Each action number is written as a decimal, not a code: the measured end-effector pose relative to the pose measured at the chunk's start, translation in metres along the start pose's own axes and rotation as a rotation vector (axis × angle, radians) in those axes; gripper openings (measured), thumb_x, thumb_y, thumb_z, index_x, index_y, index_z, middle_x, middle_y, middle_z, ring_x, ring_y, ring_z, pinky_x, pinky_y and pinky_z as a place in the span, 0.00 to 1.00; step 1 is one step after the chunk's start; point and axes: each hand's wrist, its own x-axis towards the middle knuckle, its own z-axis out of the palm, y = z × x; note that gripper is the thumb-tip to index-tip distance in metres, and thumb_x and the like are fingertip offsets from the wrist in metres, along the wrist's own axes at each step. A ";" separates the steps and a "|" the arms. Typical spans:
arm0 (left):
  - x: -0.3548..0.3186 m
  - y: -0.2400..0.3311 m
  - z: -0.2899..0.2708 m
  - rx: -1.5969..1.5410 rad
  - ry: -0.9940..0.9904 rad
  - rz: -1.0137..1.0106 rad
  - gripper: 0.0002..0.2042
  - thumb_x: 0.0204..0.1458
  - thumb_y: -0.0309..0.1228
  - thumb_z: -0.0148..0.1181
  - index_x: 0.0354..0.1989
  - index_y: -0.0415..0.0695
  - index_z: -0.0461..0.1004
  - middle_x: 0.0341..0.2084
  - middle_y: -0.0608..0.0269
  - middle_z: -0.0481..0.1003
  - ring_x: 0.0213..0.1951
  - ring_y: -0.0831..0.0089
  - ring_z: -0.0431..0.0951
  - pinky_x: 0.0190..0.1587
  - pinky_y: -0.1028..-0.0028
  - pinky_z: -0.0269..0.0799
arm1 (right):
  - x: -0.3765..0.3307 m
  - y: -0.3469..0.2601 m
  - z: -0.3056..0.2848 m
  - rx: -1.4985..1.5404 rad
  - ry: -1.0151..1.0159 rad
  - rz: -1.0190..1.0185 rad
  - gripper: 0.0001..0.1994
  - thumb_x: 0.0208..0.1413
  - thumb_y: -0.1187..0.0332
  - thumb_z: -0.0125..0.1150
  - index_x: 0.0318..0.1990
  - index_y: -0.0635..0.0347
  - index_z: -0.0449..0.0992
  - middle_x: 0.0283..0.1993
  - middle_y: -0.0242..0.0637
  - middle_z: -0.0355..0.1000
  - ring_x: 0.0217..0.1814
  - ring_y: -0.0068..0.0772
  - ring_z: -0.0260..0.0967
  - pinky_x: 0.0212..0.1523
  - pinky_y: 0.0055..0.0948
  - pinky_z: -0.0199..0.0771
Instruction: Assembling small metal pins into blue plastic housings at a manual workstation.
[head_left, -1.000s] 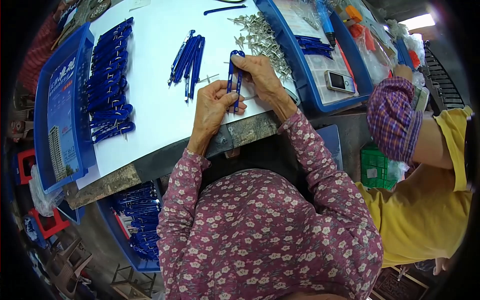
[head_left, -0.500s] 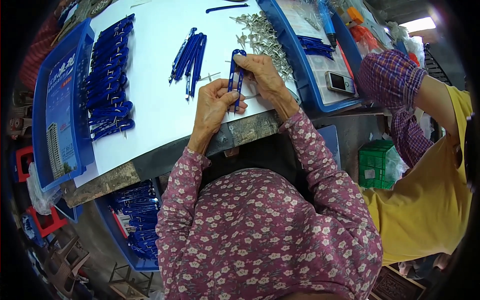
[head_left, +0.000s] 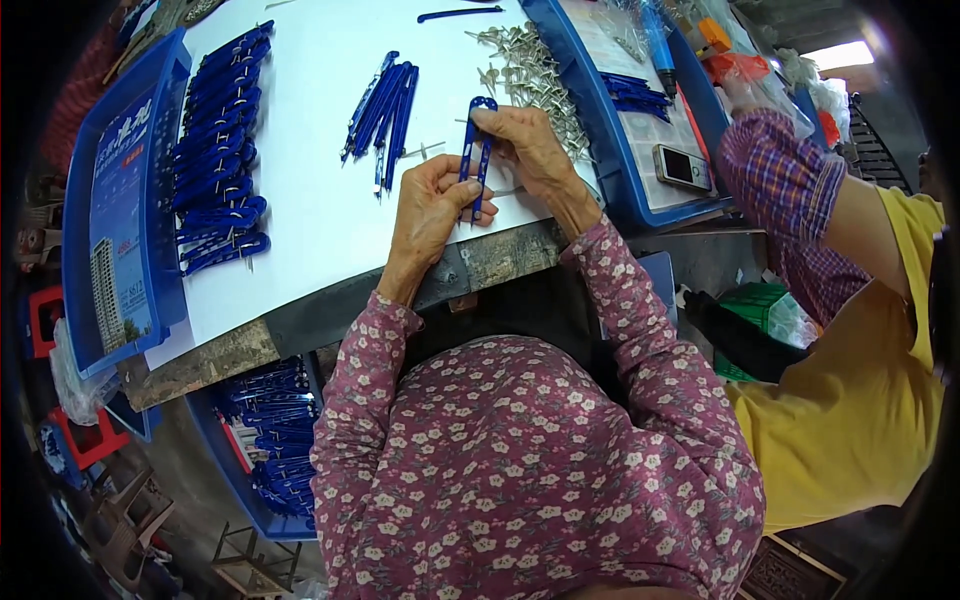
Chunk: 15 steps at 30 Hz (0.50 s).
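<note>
Both my hands hold one blue drawing compass [head_left: 474, 145], its two slim legs pointing toward me and slightly apart. My left hand [head_left: 435, 205] pinches the lower legs between thumb and fingers. My right hand [head_left: 535, 145] is closed on the rounded top, where a thin metal pin sticks out to the left. Just beyond lies a loose bundle of blue legs [head_left: 385, 110], with a small metal cross-shaped piece [head_left: 424, 150] beside it. To the right of the compass is a heap of silvery metal pins [head_left: 530, 75]. A single blue leg [head_left: 460, 14] lies farther back.
A long stack of blue compasses [head_left: 215, 150] lies left, beside a blue tray [head_left: 125, 220]. Another blue tray [head_left: 625, 180] at right holds blue pieces and a phone [head_left: 683, 167]. A co-worker's checked sleeve [head_left: 785, 180] is at right. Below the table stands a filled bin [head_left: 205, 440].
My hands and the compass stay nearly still. The co-worker's arm at right has shifted, showing a hand by the red plastic bag. A dark shape has appeared in front of the green basket.
</note>
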 end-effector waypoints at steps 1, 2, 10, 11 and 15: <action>0.000 -0.001 0.000 -0.003 -0.004 -0.012 0.09 0.47 0.18 0.48 0.37 0.28 0.66 0.23 0.48 0.73 0.22 0.69 0.77 0.24 0.76 0.76 | -0.001 -0.001 0.001 0.000 0.000 0.000 0.14 0.48 0.58 0.61 0.23 0.61 0.73 0.19 0.25 0.63 0.19 0.12 0.53 0.20 0.14 0.54; 0.000 -0.001 -0.001 -0.006 -0.006 -0.025 0.09 0.47 0.18 0.48 0.37 0.28 0.66 0.23 0.48 0.73 0.22 0.69 0.77 0.24 0.76 0.76 | -0.003 -0.004 0.004 -0.159 0.034 -0.084 0.14 0.48 0.58 0.61 0.23 0.61 0.73 0.19 0.24 0.63 0.19 0.12 0.53 0.20 0.14 0.54; 0.000 0.002 0.001 -0.020 0.012 -0.014 0.09 0.48 0.18 0.48 0.37 0.28 0.66 0.23 0.48 0.73 0.23 0.68 0.77 0.24 0.77 0.76 | -0.002 -0.003 0.000 -0.021 0.022 -0.005 0.13 0.47 0.59 0.61 0.24 0.61 0.73 0.18 0.24 0.62 0.19 0.12 0.53 0.21 0.14 0.54; 0.000 0.001 0.001 -0.028 -0.004 -0.007 0.09 0.48 0.18 0.48 0.37 0.28 0.66 0.23 0.48 0.73 0.23 0.69 0.77 0.23 0.77 0.76 | -0.001 -0.003 -0.002 0.001 -0.003 0.010 0.13 0.48 0.60 0.61 0.24 0.61 0.73 0.19 0.24 0.63 0.19 0.13 0.53 0.21 0.14 0.54; 0.000 -0.001 -0.001 0.010 0.006 -0.001 0.08 0.48 0.19 0.48 0.37 0.28 0.66 0.23 0.49 0.73 0.22 0.69 0.77 0.23 0.77 0.76 | -0.003 -0.004 0.002 -0.007 -0.018 -0.012 0.12 0.48 0.60 0.61 0.26 0.62 0.74 0.20 0.25 0.65 0.20 0.13 0.54 0.21 0.14 0.54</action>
